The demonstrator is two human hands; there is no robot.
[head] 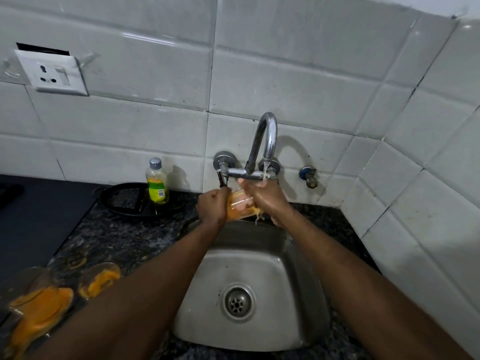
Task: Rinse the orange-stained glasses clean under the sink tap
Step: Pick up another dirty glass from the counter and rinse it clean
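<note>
Over sink (298, 302), glass (240, 206) between hands (211, 205).

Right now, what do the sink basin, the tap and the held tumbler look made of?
Sink: brushed stainless steel, dull grey sheen. Tap: polished chromed metal, bright reflections. Glass held by left hand and right hand: see-through, glass or clear plastic; cannot tell.

The scene is dimly and evenly lit; a soft shadow is cast on the tiles to the right of the tap (265, 141), above the right hand (262, 196). Glare is seen on the tap's chrome. Tile lines are bowed at the edges, and the stained glasses (41, 305) near the left forearm are blurred.
</note>
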